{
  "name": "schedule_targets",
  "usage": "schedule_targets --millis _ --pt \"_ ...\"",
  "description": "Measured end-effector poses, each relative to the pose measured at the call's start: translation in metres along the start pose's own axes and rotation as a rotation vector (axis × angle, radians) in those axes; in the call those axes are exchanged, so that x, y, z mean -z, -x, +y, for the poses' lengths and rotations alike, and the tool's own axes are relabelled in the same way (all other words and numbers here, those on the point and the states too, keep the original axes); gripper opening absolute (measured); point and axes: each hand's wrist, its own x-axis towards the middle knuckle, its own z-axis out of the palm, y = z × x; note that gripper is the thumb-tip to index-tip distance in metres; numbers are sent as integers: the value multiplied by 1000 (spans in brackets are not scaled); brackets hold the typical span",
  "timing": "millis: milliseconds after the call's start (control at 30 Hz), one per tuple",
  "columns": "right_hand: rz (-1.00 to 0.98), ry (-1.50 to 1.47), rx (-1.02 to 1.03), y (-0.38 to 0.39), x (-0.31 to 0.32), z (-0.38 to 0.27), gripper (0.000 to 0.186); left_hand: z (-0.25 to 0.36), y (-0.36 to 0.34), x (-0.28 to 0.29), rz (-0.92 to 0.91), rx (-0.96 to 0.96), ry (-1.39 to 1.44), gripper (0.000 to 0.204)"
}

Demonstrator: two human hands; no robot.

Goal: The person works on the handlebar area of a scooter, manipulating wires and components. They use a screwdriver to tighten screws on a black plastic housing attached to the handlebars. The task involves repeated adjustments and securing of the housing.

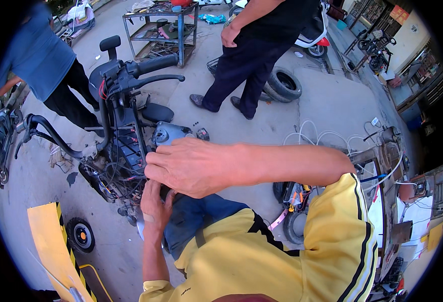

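Note:
A partly stripped electric scooter (123, 136) stands in front of me, with its wiring and inner frame bare. At the near side of its body my right hand (183, 166) reaches across from the right, fingers curled and closed over the wires. Just below it, my left hand (155, 204) is raised with bent fingers close together, almost touching the right. Whatever the fingertips grip is hidden behind the hands. Loose cables (125, 186) hang beside them. A black handlebar grip (156, 64) with its brake lever sits above, and a grey-blue plastic cover (171, 133) lies beyond my right hand.
Two people stand nearby, one in dark trousers (241, 68) ahead and one in a blue shirt (45, 55) at left. Stacked tyres (284, 84), a metal tool cart (181, 38), a yellow panel (55, 246), a small wheel (80, 235) and coiled white hose (327, 136) surround the scooter.

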Motion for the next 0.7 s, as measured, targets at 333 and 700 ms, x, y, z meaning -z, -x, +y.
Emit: schedule_targets --millis 333,700 --pt "115 -54 100 -4 -5 -3 21 -1 -10 -15 59 -80 202 6" --pt "-24 23 79 -5 4 -8 19 17 -23 -5 118 -107 51 9"
